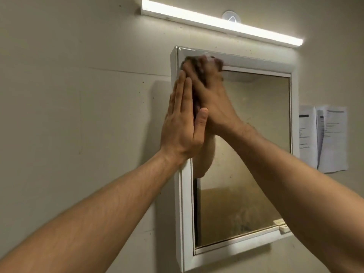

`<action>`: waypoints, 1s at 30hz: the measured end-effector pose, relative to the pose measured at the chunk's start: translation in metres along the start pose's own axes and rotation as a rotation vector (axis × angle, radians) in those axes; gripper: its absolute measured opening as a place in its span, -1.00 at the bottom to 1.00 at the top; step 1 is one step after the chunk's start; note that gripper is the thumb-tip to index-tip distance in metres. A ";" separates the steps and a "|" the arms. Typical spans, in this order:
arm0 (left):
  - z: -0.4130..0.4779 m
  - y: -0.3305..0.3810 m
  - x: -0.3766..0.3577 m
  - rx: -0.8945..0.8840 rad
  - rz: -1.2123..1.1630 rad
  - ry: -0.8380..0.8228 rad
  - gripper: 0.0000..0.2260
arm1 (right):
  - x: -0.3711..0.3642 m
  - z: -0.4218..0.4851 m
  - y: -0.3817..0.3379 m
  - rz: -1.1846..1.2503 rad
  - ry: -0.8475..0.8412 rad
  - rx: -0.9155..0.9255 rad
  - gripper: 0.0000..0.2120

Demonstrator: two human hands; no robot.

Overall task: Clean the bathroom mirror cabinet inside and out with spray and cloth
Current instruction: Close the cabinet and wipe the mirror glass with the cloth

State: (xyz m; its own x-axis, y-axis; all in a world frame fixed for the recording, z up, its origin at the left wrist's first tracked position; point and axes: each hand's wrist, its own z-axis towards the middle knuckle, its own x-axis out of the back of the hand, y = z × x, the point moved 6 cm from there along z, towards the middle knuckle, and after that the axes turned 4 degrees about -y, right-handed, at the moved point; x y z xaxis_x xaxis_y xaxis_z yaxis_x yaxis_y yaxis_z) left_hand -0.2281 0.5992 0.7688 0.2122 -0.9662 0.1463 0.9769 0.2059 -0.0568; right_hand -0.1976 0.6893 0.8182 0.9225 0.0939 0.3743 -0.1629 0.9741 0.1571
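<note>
Beige bathroom wall (78,95), speckled with small dark marks, carrying a white-framed mirror cabinet (185,223) seen from below and slightly from the left. Its door is shut or nearly so, and the mirror (246,154) is dull and spotted. At 12 o'clock from the cabinet a lit light bar (216,24) runs along the wall, with a clear suction hook (231,16) just above it. At 3 o'clock, two printed papers (331,138) hang on the wall just beside the frame.

Both bare forearms reach up from 6 o'clock. The left hand (181,125) lies flat against the cabinet's 9 o'clock edge, fingers straight and pressed together, thumb up alongside. The right hand (212,99) crosses behind it toward the 11 o'clock corner of the door, its fingers bent over a dark cloth (197,103), which it presses against the frame and the top of the glass. The cloth shows between the two hands and at the fingertips, where motion blur hides detail.
</note>
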 end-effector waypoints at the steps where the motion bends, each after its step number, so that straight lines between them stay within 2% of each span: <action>1: -0.003 0.000 -0.001 0.001 -0.013 0.019 -0.34 | -0.001 -0.002 -0.004 -0.033 -0.033 0.075 -0.32; 4: -0.005 0.001 -0.002 -0.040 0.057 0.011 -0.34 | 0.007 -0.013 0.013 -0.155 -0.029 0.158 -0.32; 6: -0.005 0.001 -0.002 -0.037 0.167 -0.021 -0.33 | 0.009 -0.031 0.033 -0.216 -0.028 0.122 -0.37; 8: -0.004 0.002 -0.005 -0.037 0.261 -0.052 -0.32 | 0.019 -0.048 0.072 -0.196 0.023 -0.074 -0.36; 11: -0.007 0.001 -0.007 -0.027 0.365 -0.086 -0.31 | 0.042 -0.076 0.144 -0.004 0.117 -0.559 -0.36; 12: -0.007 0.001 -0.008 -0.025 0.380 -0.095 -0.31 | 0.051 -0.079 0.160 0.055 0.123 -0.671 -0.36; 14: -0.007 0.001 -0.009 -0.024 0.387 -0.097 -0.30 | 0.061 -0.070 0.172 0.137 0.132 -0.754 -0.37; 17: -0.005 0.001 -0.009 -0.030 0.372 -0.081 -0.30 | 0.054 -0.046 0.139 0.077 0.129 -0.644 -0.34; 21: -0.006 0.000 -0.009 -0.039 0.320 -0.073 -0.30 | 0.017 -0.041 0.074 -0.129 0.006 -0.105 -0.34; 23: -0.005 -0.001 -0.009 -0.037 0.321 -0.068 -0.30 | 0.018 -0.037 0.082 -0.132 -0.003 -0.033 -0.37; 25: -0.006 -0.001 -0.010 -0.036 0.316 -0.067 -0.29 | 0.030 -0.041 0.110 -0.124 0.066 -0.158 -0.40; 28: -0.006 -0.001 -0.010 -0.031 0.289 -0.063 -0.29 | 0.050 -0.056 0.166 0.059 0.222 -0.631 -0.40; 30: -0.007 -0.001 -0.010 -0.035 0.234 -0.057 -0.29 | 0.055 -0.050 0.172 0.158 0.242 -0.842 -0.38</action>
State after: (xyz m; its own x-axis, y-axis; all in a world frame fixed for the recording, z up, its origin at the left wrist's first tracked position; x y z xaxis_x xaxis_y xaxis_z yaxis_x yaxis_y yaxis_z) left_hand -0.2318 0.6076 0.7609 0.4346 -0.8823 0.1810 0.8998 0.4166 -0.1296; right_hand -0.1574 0.8724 0.8197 0.9752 0.1881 0.1165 -0.0711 0.7652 -0.6399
